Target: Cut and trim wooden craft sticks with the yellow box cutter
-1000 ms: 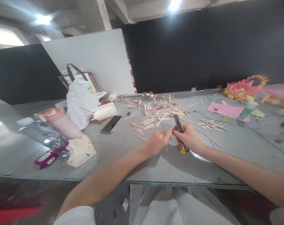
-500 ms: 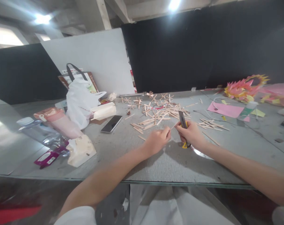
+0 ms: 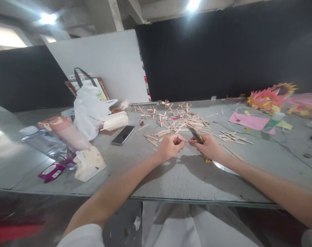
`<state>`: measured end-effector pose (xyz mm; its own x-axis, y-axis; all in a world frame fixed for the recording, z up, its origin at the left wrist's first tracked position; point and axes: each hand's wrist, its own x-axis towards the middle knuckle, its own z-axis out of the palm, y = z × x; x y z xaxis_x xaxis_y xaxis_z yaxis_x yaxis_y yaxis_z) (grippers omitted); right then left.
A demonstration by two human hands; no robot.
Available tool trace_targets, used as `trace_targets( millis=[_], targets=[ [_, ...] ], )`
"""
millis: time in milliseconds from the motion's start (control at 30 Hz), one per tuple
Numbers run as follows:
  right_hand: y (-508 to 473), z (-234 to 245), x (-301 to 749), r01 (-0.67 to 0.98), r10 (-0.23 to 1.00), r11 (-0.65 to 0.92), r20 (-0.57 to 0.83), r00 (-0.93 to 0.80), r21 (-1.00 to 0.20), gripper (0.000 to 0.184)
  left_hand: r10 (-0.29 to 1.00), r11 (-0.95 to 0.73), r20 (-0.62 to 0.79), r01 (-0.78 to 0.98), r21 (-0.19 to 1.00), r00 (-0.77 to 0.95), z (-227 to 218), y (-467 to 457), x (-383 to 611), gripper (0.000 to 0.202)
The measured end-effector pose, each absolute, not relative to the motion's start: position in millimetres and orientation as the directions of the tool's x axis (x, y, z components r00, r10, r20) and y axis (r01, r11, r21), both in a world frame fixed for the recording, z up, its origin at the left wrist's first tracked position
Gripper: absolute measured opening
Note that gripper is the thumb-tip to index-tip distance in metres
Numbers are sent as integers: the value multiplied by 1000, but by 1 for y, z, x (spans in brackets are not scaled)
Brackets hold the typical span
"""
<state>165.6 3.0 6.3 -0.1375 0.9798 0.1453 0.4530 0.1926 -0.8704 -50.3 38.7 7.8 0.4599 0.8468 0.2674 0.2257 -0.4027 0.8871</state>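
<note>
My left hand (image 3: 170, 146) is closed in a pinch on a thin wooden stick (image 3: 182, 139), whose end points toward my right hand. My right hand (image 3: 208, 146) is wrapped round a black and yellow utility knife (image 3: 196, 135), held at a slant, and its fingertips come close to the stick's end. Whether those fingertips also touch the stick is too small to tell. A shiny metal strip (image 3: 224, 168) shows under my right wrist; I cannot tell if it is part of the knife. Just beyond both hands lies a pile of wooden sticks (image 3: 194, 122), some joined in star-like crosses.
A phone (image 3: 123, 134), a white plastic bag (image 3: 85, 108), a pink bottle (image 3: 65, 132) and a clear bottle (image 3: 44, 144) stand or lie at left. On the right are more loose sticks (image 3: 234, 136), pink paper (image 3: 250, 121) and a pink-yellow paper craft (image 3: 265, 98).
The knife has tipped from nearly upright to a slant, its top end leaning left. My left hand has shifted slightly left and turned, showing more of the pinched stick.
</note>
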Motion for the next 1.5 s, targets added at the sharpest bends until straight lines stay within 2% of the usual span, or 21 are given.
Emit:
trace_targets(
  millis=[100, 233, 400, 533, 633, 733, 867, 1067, 1500],
  targets=[
    [-2, 9, 162, 362, 983, 110, 48, -177, -926, 45, 871, -297, 244, 61, 953, 425, 13, 33, -45, 38],
    [-10, 16, 156, 305, 979, 109, 50, -196, -946, 43, 891, -247, 237, -23, 969, 386, 12, 27, -38, 44],
    [-12, 18, 154, 304, 980, 105, 46, -194, -947, 46, 889, -237, 230, -32, 971, 397, 4, 26, -34, 49],
    [-10, 13, 156, 287, 973, 131, 67, -222, -949, 38, 899, -350, 321, 48, 936, 297, 3, 31, -37, 48],
    [-11, 10, 157, 268, 969, 135, 71, -237, -954, 36, 903, -345, 321, 39, 938, 285, 5, 34, -41, 47],
    [-14, 10, 156, 309, 961, 169, 88, -261, -936, 34, 904, -282, 273, -21, 959, 330, 5, 35, -42, 47],
    [-16, 13, 157, 455, 943, 296, 181, -280, -840, 31, 888, -307, 288, -4, 952, 358, 3, 33, -41, 47],
    [-15, 16, 160, 574, 926, 352, 185, -330, -740, 27, 877, -325, 291, 24, 945, 383, 2, 29, -40, 59],
    [-15, 17, 158, 570, 923, 348, 167, -345, -744, 27, 862, -360, 321, 26, 933, 392, -2, 30, -41, 56]
  ],
)
